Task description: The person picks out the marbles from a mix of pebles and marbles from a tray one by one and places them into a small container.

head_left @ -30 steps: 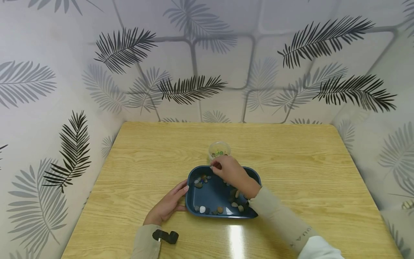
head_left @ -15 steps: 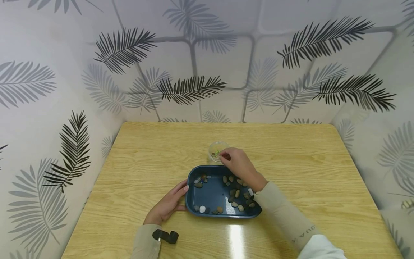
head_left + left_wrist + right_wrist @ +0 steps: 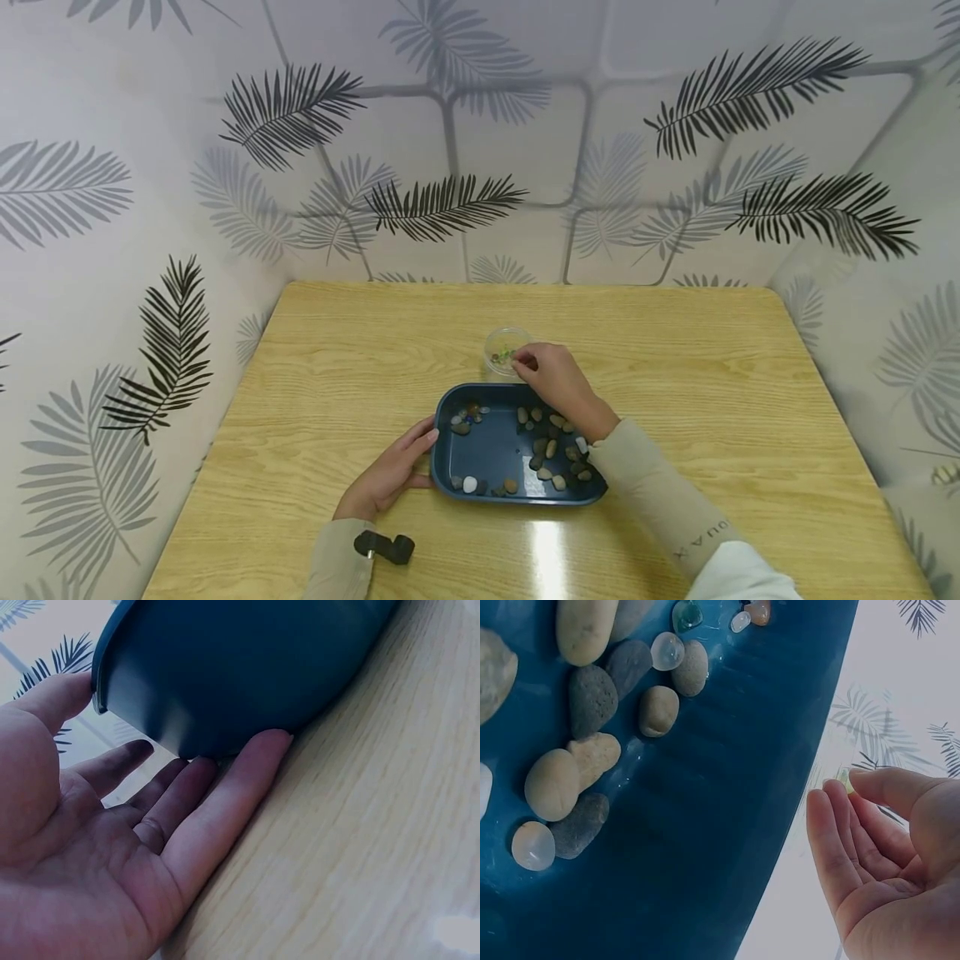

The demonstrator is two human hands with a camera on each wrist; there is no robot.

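A dark blue plastic tray (image 3: 487, 454) holds pebbles and small glass stones. At its left end my left hand (image 3: 393, 471) steadies it, thumb at the rim and nearly straight fingers (image 3: 225, 799) against the lower wall. Just behind the tray stands a clear round cup (image 3: 496, 337) with small greenish and brown pieces inside. Over the cup's right side, my right hand (image 3: 558, 375) brings thumb and fingertips together. The right wrist view shows a small translucent greenish glass piece (image 3: 844, 778) pinched there, mostly covered by the fingers.
Brown and grey pebbles (image 3: 551, 448) crowd the tray's right half. Small coloured stones (image 3: 469, 416) lie in its back left corner, and a white pebble (image 3: 469, 484) sits near the front wall. Everything stands on a wooden table (image 3: 360, 342) before a leaf-patterned wall.
My right hand has moved from above the tray's back edge, right and slightly back, to the cup's right side, where it stays nearly still. My left hand and the tray have not moved.
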